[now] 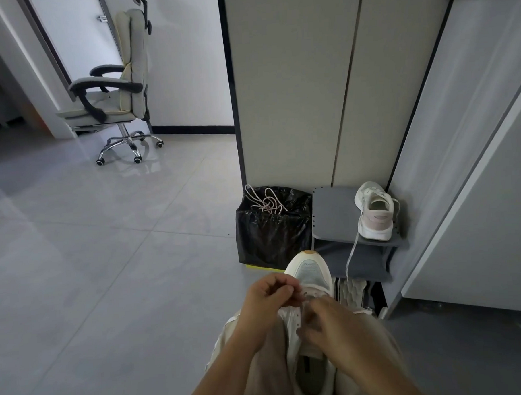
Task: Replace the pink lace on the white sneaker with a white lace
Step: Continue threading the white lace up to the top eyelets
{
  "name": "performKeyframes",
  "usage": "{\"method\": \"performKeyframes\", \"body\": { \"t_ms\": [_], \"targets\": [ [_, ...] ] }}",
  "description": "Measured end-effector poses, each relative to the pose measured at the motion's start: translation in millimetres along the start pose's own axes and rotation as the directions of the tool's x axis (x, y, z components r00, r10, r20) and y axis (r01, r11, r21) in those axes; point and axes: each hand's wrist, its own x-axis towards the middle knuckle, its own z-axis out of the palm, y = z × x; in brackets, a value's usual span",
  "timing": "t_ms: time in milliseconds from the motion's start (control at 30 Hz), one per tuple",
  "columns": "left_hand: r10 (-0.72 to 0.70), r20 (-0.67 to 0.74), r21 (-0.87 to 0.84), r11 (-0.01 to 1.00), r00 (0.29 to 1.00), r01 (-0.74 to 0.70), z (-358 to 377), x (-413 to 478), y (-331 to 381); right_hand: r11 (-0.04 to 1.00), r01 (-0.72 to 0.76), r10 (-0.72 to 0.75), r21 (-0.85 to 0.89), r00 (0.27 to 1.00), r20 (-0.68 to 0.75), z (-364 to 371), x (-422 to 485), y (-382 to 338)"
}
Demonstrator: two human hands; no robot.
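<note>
Floor (106, 249) open leftward; left fingers (284, 287) pinch sneaker (312, 272) (blurrily).

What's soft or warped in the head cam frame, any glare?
Head view: the right hand is motion-blurred over the sneaker, and the left hand is sharper. Wide-angle distortion makes the cabinet edges lean and bow. There is soft glare on the glossy floor tiles under the office chair. Lighting is dim and even, with no hard shadows.
</note>
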Motion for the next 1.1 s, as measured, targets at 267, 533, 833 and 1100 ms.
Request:
{"method": "performKeyframes", "body": {
  "t_ms": [267,533,833,1100],
  "targets": [
    [0.150,0.017,-0.080,0.986,0.989,-0.148,3.9,4.2,33.2,0.827,-0.074,0.085,0.558,0.996,0.006,-14.4,13.9,8.2],
    [-0.039,0.173,0.658,0.749,0.984,-0.085,14.5,-24.7,10.2,0.260,-0.089,0.260,0.961,0.965,0.019,-31.2,12.9,27.3],
    [0.017,0.013,0.482,0.876,1.000,-0.021,16.8,-19.7,-7.5,-0.001,-0.124,0.293,0.992,0.949,0.119,-29.0,11.8,38.5],
    [-0.016,0.183,0.551,0.830,0.983,-0.089,28.2,-19.0,-15.9,-0.200,-0.177,0.201,0.964,0.955,0.217,-27.6,5.0,41.9]
  ]
}}
